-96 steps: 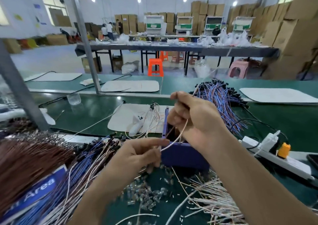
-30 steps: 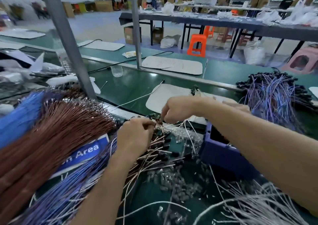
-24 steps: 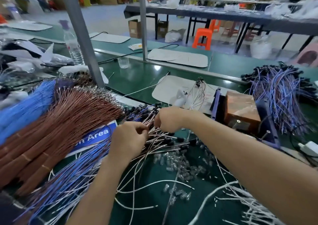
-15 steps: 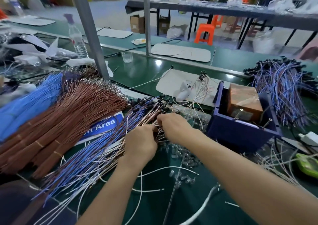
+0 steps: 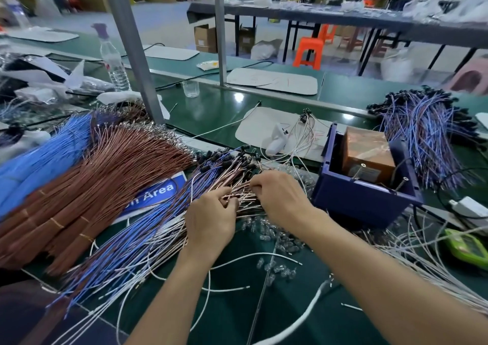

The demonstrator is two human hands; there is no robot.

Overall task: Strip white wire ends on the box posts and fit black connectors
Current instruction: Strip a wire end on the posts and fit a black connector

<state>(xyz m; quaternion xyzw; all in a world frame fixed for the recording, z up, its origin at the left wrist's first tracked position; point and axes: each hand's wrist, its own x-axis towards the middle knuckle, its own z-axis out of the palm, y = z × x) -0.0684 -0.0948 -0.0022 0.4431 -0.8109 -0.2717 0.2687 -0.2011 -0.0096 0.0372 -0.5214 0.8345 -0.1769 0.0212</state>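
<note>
Both hands are in a spread pile of blue, pink and white wires with black connectors (image 5: 224, 165) at their far ends. My left hand (image 5: 211, 220) rests on the pile with its fingers curled into the strands. Just to its right, my right hand (image 5: 280, 197) pinches thin wires between thumb and fingers. The dark blue box (image 5: 367, 199) stands right of my hands, with a brown block (image 5: 367, 154) inside and thin metal posts sticking up near its front. Loose white wires (image 5: 264, 255) lie on the green table in front of me.
Brown wire bundles (image 5: 92, 186) and blue wire bundles (image 5: 39, 160) fill the left. Another blue-purple wire heap (image 5: 427, 131) lies behind the box. Small clear parts (image 5: 274, 233) are scattered under my right wrist. A grey post (image 5: 132, 49), a water bottle (image 5: 113, 59) and a green object (image 5: 467, 247) stand around.
My hands left the box and moved left into the wire pile. In the last half second they stayed in the pile, with only small finger shifts.
</note>
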